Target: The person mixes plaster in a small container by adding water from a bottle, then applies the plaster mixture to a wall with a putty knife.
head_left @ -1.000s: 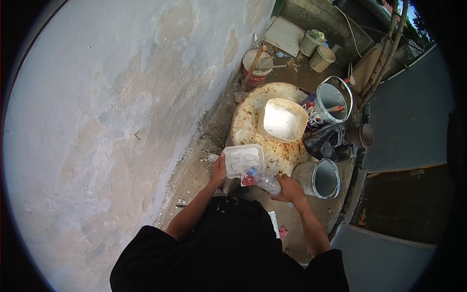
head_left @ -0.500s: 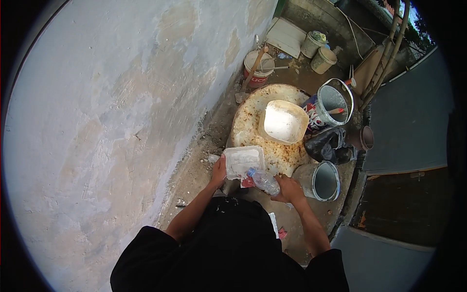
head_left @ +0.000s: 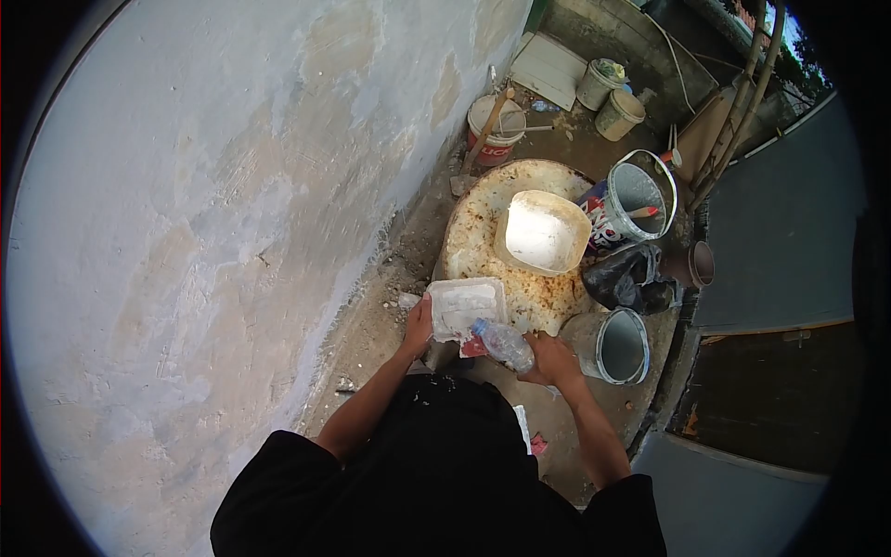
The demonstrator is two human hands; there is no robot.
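My left hand (head_left: 419, 322) is closed on the left edge of a shallow plastic container (head_left: 464, 304) smeared with white, held near the front of a rusty round tabletop (head_left: 471, 209). My right hand (head_left: 553, 360) is wrapped around the base of a clear plastic bottle (head_left: 509, 346). The bottle lies tilted, its blue-capped end pointing left at the container's lower right corner. Something red (head_left: 473, 347) shows just below that corner. Beyond both hands, a larger square tub (head_left: 543, 234) with white material inside rests on the tabletop.
A handled paint bucket (head_left: 605, 215) and a black plastic bag (head_left: 614, 278) are at the tabletop's right. Nearer me is a grey bucket (head_left: 594, 339). A patchy plastered wall (head_left: 232, 232) rises on the left. Behind stand a red-and-white bucket (head_left: 495, 148) and further pails (head_left: 619, 116).
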